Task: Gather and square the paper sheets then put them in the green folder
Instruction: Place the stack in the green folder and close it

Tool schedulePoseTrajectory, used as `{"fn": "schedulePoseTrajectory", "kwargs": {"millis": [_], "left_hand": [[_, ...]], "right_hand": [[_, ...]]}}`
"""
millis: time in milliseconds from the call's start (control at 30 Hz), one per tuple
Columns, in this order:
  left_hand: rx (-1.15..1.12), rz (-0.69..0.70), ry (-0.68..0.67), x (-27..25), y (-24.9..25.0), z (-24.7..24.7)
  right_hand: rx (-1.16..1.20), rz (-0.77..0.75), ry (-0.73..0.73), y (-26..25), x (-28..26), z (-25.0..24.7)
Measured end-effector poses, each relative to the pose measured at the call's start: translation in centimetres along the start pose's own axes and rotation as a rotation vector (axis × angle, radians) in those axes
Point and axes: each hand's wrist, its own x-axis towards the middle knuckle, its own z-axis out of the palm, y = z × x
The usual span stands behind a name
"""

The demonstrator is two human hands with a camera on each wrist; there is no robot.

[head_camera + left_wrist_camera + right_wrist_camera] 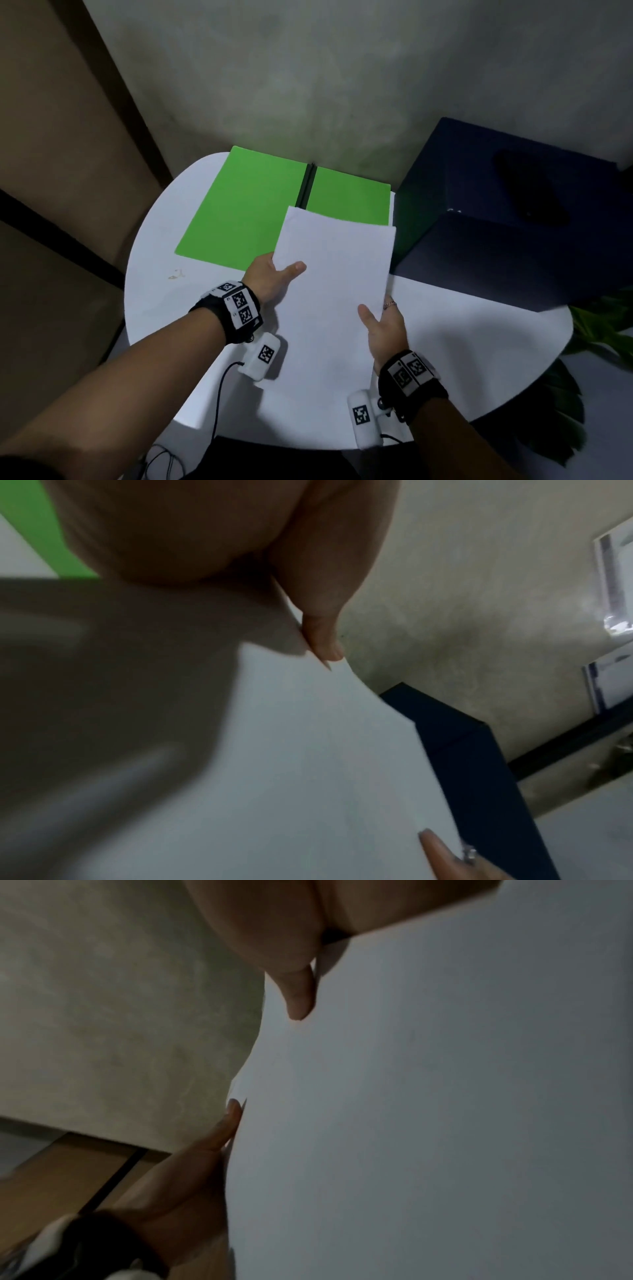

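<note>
While lifted off table (479,329), sheets (334,274) held over open folder (246,212), far edge above its right leaf; left hand (274,279) and right hand (385,329) pinching opposite long edges, likely keeping stack square for lowering in.

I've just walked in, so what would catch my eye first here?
The bright green folder lies open at the far side of the round white table. In front of it, the left hand and right hand hold a stack of white paper sheets by its side edges.
</note>
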Motion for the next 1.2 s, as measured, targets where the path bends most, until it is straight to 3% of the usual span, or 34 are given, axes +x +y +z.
{"fn": "schedulePoseTrajectory", "kwargs": {"millis": [67, 233, 300, 433, 600, 833, 933, 1000, 1067, 1133, 1200], "left_hand": [[0.086, -0.047, -0.012, 1.8, -0.7, -0.6], [0.608, -0.191, 0.264, 8.8, -3.0, -5.1], [0.741, -0.305, 0.283, 10.6, -3.4, -7.1], [0.763, -0.349, 0.257, 13.3, -5.3, -8.5], [0.888, -0.513, 0.217, 15.1, -5.0, -10.0], [0.892, -0.591, 0.113, 15.6, -4.7, -11.7], [0.841, -0.63, 0.137, 17.6, -5.6, -12.6], [0.816, -0.617, 0.099, 20.0, -6.9, -13.2], [0.796, -0.514, 0.031, 20.0, -7.1, -13.3], [0.781, -0.427, 0.053, 18.0, -6.0, -13.2], [0.689, -0.412, 0.216, 15.5, -3.9, -13.4]], "right_hand": [[-0.059, -0.041, 0.045, -0.5, 0.7, -0.3], [-0.257, -0.133, 0.088, -3.1, 2.4, -1.1], [-0.297, -0.159, 0.092, -3.9, 2.8, -1.4], [-0.267, -0.156, 0.107, -4.7, 3.0, -1.6], [-0.281, -0.154, 0.143, -4.7, 2.6, -1.6], [-0.314, -0.169, 0.176, -4.7, 2.5, -1.3], [-0.328, -0.154, 0.187, -4.5, 2.4, -1.6], [-0.328, -0.152, 0.201, -4.5, 2.2, -1.6], [-0.333, -0.158, 0.212, -4.8, 1.8, -1.7], [-0.314, -0.152, 0.222, -5.1, 1.5, -1.9], [-0.298, -0.153, 0.225, -5.5, 1.0, -2.1]]}}
